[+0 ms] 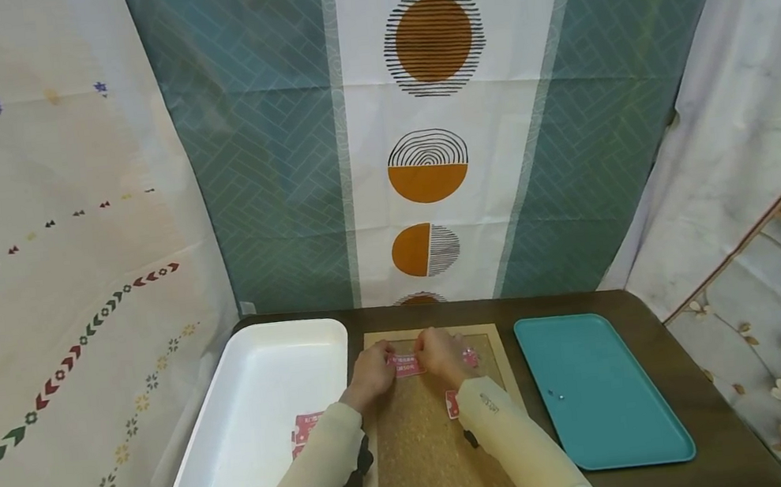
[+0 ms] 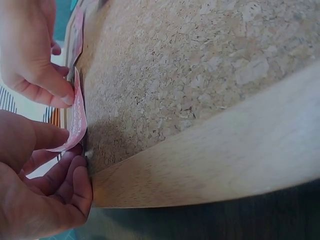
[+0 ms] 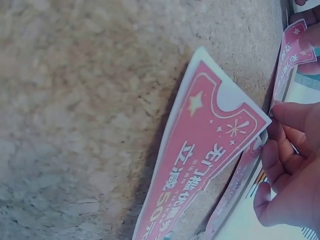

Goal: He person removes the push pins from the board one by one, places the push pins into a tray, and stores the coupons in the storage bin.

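left hand (image 1: 372, 373), right hand (image 1: 441, 355), fingertips (image 2: 59, 136) pinching coupon (image 2: 78, 122)

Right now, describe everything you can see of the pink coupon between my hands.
The pink coupon looks like thin paper with pale Chinese characters, a star and a light border. It curves at the far end of the corkboard, pinched by your left hand at one end and your right hand at the other.
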Motion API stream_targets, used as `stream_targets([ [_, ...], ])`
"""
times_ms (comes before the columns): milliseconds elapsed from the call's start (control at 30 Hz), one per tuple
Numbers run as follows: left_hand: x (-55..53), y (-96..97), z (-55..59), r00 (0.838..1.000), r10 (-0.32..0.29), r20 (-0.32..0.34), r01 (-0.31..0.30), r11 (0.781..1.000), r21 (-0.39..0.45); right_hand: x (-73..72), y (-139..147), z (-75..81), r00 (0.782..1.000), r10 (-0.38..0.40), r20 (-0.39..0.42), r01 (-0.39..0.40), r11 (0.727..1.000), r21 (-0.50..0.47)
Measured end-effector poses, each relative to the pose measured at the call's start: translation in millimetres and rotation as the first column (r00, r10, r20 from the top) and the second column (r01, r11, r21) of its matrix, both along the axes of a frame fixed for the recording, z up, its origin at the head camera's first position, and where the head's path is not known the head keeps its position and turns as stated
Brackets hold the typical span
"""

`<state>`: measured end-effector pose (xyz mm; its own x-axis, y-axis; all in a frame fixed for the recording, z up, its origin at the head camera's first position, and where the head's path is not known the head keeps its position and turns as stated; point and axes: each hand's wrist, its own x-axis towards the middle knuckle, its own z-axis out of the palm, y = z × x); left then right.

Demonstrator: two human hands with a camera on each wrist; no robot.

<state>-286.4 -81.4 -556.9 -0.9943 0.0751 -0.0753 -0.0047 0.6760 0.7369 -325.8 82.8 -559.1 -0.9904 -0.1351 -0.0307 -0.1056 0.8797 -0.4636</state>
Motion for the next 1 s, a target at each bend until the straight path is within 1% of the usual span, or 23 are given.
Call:
stream_targets([
  [133, -0.2, 1.1, -0.2, 1.000, 0.000, -0.011, 0.000, 1.000, -0.011, 1.2, 2.2, 2.3, 1.000, 0.007, 0.005, -0.007, 1.000, -0.013],
  [367, -0.2, 1.6, 0.3, 0.999, -0.009, -0.044, 0.008, 0.999, -0.031, 2.7, 3.4, 3.6, 0.999, 0.007, 0.044, -0.005, 0.998, -0.064],
  [500, 0.8, 2.1, 0.1, 0.999, -0.005, -0.035, 0.004, 1.000, -0.012, 3.0, 3.6, 3.0, 0.999, 0.004, 0.048, -0.001, 0.998, -0.067],
  [600, 1.0, 1.4, 0.2, 1.000, 0.000, -0.029, 0.000, 1.000, -0.006, 2.9, 2.6, 3.2, 0.999, 0.004, 0.049, -0.001, 0.998, -0.065],
  [833, 1.6, -0.8, 0.4, 0.999, 0.001, -0.047, -0.001, 1.000, -0.012, 4.2, -1.8, 2.5, 0.998, 0.052, 0.039, -0.048, 0.995, -0.093],
  [1000, 2.2, 0.8, -1.2, 0.999, -0.003, -0.053, 0.002, 1.000, -0.017, 4.4, -0.7, -0.8, 1.000, 0.015, 0.011, -0.014, 0.994, -0.112],
])
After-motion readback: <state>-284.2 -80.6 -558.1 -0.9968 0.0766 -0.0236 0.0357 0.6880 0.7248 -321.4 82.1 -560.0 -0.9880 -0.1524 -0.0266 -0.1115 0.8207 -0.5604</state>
